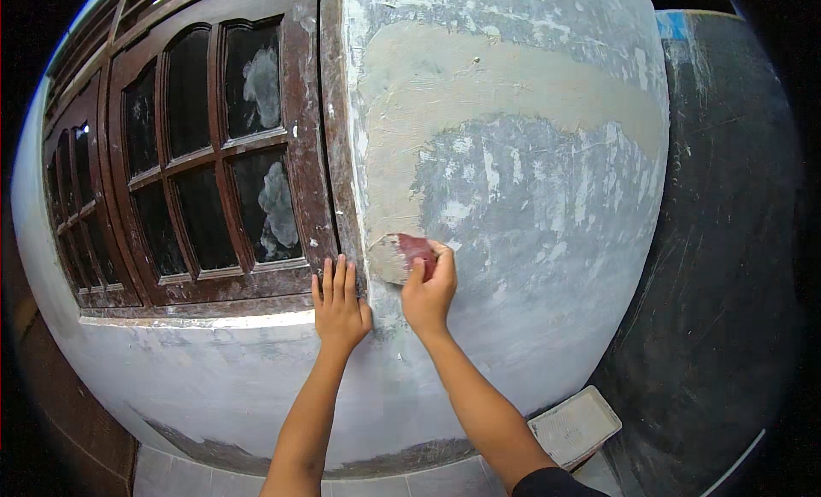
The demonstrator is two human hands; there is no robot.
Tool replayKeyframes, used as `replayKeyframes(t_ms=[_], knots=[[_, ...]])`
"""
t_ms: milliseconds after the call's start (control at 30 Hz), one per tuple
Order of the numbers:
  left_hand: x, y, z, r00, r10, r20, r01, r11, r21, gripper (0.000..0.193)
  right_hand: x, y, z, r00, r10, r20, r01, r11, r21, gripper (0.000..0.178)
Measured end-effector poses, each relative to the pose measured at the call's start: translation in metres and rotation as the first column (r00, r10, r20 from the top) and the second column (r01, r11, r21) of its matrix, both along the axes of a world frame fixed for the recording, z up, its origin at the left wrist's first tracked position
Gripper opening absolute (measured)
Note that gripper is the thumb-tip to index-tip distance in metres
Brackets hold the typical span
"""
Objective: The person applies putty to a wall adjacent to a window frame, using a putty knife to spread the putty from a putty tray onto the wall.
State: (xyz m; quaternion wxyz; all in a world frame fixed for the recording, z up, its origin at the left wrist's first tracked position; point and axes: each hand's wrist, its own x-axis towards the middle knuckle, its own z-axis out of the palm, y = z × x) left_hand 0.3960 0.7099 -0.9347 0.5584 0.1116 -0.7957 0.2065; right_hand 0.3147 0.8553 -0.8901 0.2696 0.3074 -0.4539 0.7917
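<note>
My right hand (430, 296) is closed on a reddish putty scraper (416, 251), its blade edge coated with beige filler. The scraper lies against the wall just right of the window frame, at the lower end of a band of wet beige putty (513, 79) that runs up and across to the right. My left hand (341, 307) is flat with fingers stretched out, resting on the lower corner of the brown wooden window frame (333, 129). Nothing shows in it.
Patchy grey-white wall (530, 240) surrounds the putty. At left stands a brown window (197, 155) with several dark panes, some smeared white. A shallow white tray (577, 424) sits low at right, beside a dark scratched panel (727, 240). Grey floor tiles (184, 477) lie below.
</note>
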Motion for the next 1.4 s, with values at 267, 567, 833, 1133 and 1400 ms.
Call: replayKeyframes(t_ms=[267, 567, 833, 1133, 1400], knots=[[0.001, 0.003, 0.001, 1.0, 0.002, 0.002, -0.002, 1.0, 0.003, 0.07, -0.053, 0.025, -0.023, 0.967, -0.096, 0.236, 0.116, 0.991, -0.074, 0.029], [-0.002, 0.005, 0.001, 1.0, 0.0, 0.011, 0.0, 1.0, 0.013, 0.07, -0.01, 0.0, -0.016, 0.996, -0.075, 0.041, 0.075, 0.997, -0.005, 0.028], [0.001, 0.004, 0.0, 1.0, -0.001, -0.004, 0.001, 1.0, 0.013, 0.07, -0.038, 0.026, -0.028, 0.961, -0.159, 0.225, 0.169, 0.985, -0.028, 0.028], [0.0, 0.004, 0.001, 1.0, -0.004, -0.011, 0.004, 1.0, 0.007, 0.069, -0.008, -0.003, -0.019, 0.996, -0.09, 0.03, 0.089, 0.996, 0.021, 0.027], [0.0, 0.0, -0.002, 1.0, 0.009, 0.014, -0.009, 1.0, 0.007, 0.072, -0.052, 0.022, -0.058, 0.907, 0.122, 0.403, -0.023, 0.97, -0.241, 0.036]])
